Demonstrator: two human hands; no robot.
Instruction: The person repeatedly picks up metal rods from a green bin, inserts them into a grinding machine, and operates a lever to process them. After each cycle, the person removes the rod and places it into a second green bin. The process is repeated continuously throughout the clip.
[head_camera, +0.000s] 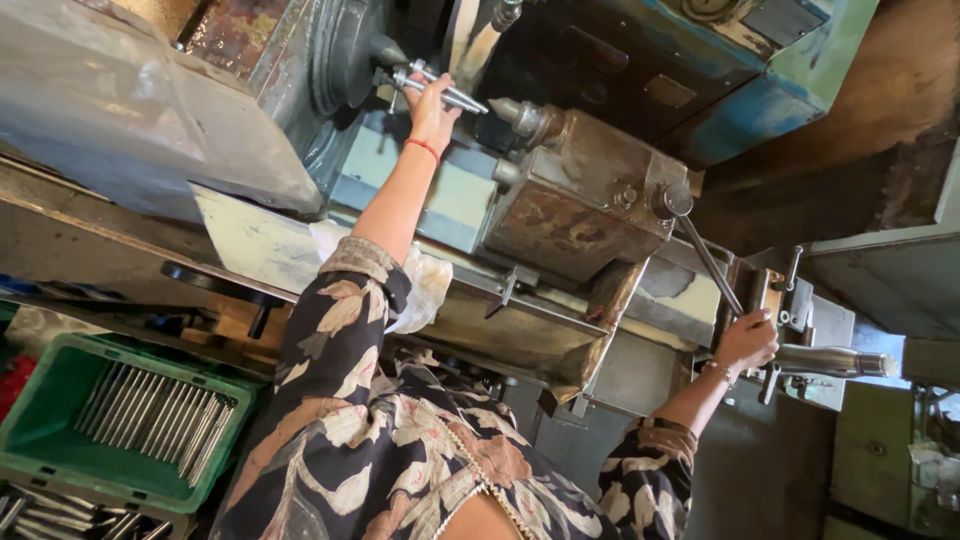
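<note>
1. Nearest the camera is the person's own body in a dark flowered shirt (400, 450), with both sleeves reaching away toward the machine.
2. At lower left, beside the body, sits a green crate (60, 400) with a row of metal rods (155, 415) lying side by side in it. A second heap of rods (60, 515) lies just below the crate at the picture's edge.
3. Farther out on the right, the right hand (745, 340) is closed around a steel handle (830, 361). The fingers wrap the handle's near end, and its polished length sticks out to the right of the fist. A thin bracelet circles that wrist.
4. A long thin lever (705, 258) runs from just above this hand up to a round knob on the rusty brown housing (575, 200).
5. Between the arms, a rusty tray (510, 335) slopes under the housing, and a crumpled white cloth (425, 285) lies by the left elbow.
6. Farthest off, the left hand (432, 105) is stretched up, with a red thread on its wrist. It is closed on a slim metal rod (445, 90). The rod crosses the top of the fist, its ends showing on both sides. It lies between the dark round chuck (345, 55) on the left and the pointed tip (510, 110) on the right.
7. Behind everything stands the blue-green machine body (760, 80).
</note>
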